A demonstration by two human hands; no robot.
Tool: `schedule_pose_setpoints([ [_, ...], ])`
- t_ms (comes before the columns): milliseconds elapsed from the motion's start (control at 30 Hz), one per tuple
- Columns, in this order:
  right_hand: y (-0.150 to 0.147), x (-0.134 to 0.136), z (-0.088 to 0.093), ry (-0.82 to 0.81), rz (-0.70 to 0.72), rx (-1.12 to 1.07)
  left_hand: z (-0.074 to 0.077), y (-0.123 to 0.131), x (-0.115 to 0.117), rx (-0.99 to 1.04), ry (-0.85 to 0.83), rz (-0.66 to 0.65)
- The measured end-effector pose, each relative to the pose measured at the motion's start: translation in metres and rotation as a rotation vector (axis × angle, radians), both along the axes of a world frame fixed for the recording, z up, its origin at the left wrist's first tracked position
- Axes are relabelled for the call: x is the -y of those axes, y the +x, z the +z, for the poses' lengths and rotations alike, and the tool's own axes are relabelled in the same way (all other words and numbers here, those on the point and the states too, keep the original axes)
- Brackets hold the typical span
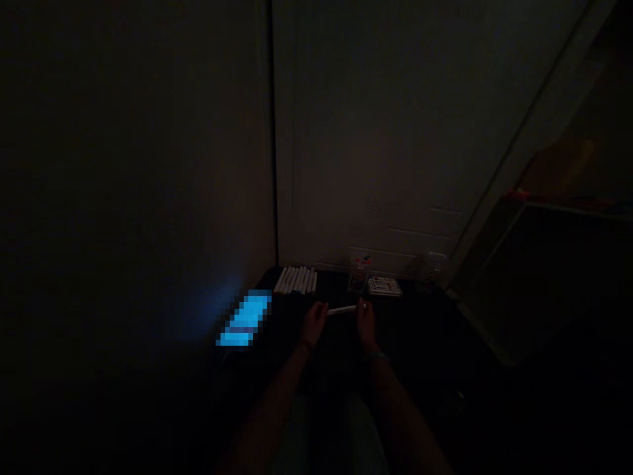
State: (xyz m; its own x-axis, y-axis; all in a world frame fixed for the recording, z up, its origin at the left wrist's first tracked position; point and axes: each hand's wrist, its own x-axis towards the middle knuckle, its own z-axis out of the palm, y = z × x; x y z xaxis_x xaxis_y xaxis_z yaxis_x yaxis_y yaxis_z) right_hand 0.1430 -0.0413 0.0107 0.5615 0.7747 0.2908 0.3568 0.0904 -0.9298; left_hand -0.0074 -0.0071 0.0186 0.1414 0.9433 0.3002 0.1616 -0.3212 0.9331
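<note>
In very dim light, a white marker [341, 310] is stretched between my two hands over the dark table [341, 343]. The fingers of my left hand [314, 320] pinch its left end. My right hand [365, 322] is closed on the other end. Beyond my left hand, several similar white markers [295, 280] lie side by side in a row. Past my right hand sits a flat white box or stack [384, 285] with small printed marks, too dark to read.
A glowing blue screen [244, 320], pixelated, stands at the table's left. Clear plastic containers [359, 276] stand at the back near the wall [370, 165], another clear container [432, 272] farther right. Shelf-like furniture [568, 211] is at the right, with an orange object [558, 165] above it.
</note>
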Motion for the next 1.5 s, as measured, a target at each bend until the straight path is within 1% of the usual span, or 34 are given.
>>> schedule_pose_setpoints([
  [133,-0.008,0.004,0.003,-0.077,0.054,0.126,-0.002,-0.007,-0.007,0.111,-0.001,0.159],
  [200,-0.011,0.005,0.003,-0.129,0.083,0.198,-0.004,-0.009,-0.009,0.122,-0.013,0.232],
  [233,-0.012,0.005,0.002,-0.148,0.091,0.231,-0.005,-0.01,-0.01,0.117,-0.02,0.249],
  [367,-0.011,0.006,0.0,-0.176,0.108,0.296,-0.01,-0.01,-0.013,0.084,-0.053,0.231],
  [500,-0.01,0.004,0.001,-0.132,0.104,0.26,-0.013,-0.009,-0.014,0.073,-0.06,0.216],
  [733,-0.01,0.002,0.002,-0.151,0.085,0.249,-0.011,-0.009,-0.013,0.044,-0.097,0.196],
  [900,-0.011,0.003,0.004,-0.186,0.071,0.268,-0.009,-0.009,-0.012,0.067,-0.098,0.201],
  [1067,-0.012,0.005,0.004,-0.172,0.087,0.301,-0.009,-0.008,-0.012,0.07,-0.081,0.224],
  [1267,-0.01,0.004,0.003,-0.151,0.065,0.3,-0.011,-0.008,-0.013,0.054,-0.063,0.19],
  [1433,-0.009,0.004,0.004,-0.186,0.135,0.247,-0.008,-0.008,-0.01,0.068,-0.089,0.188],
  [1500,-0.009,0.004,0.003,-0.184,0.131,0.25,-0.007,-0.008,-0.009,0.071,-0.076,0.184],
])
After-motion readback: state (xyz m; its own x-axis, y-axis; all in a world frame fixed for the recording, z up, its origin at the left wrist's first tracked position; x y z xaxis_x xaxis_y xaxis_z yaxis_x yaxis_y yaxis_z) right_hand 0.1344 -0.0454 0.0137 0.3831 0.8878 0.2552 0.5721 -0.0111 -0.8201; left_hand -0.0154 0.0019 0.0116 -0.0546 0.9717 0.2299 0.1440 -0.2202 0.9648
